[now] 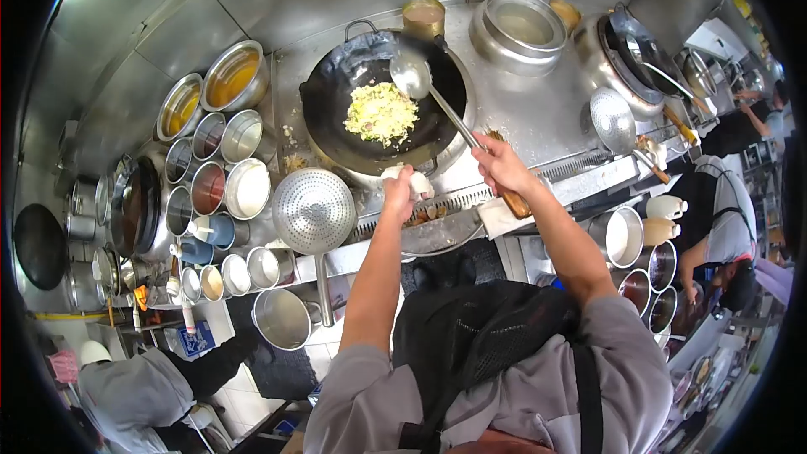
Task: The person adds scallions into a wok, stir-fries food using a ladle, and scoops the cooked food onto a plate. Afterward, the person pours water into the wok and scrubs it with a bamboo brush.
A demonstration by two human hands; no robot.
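A black wok sits on the burner with a yellow and white mound of chopped food, perhaps egg fried rice, in its middle. My right hand is closed around the long handle of a metal ladle. The ladle's bowl is over the far right part of the wok, beside the food, and its wooden grip end extends below my hand. My left hand is closed on a folded white cloth at the wok's near rim. Whether the cloth wraps the near handle is hidden.
A perforated strainer lies left of my left arm. Metal containers with seasonings and bowls of orange liquid stand at left. A large pot and a second wok are at right. Other people work at both sides.
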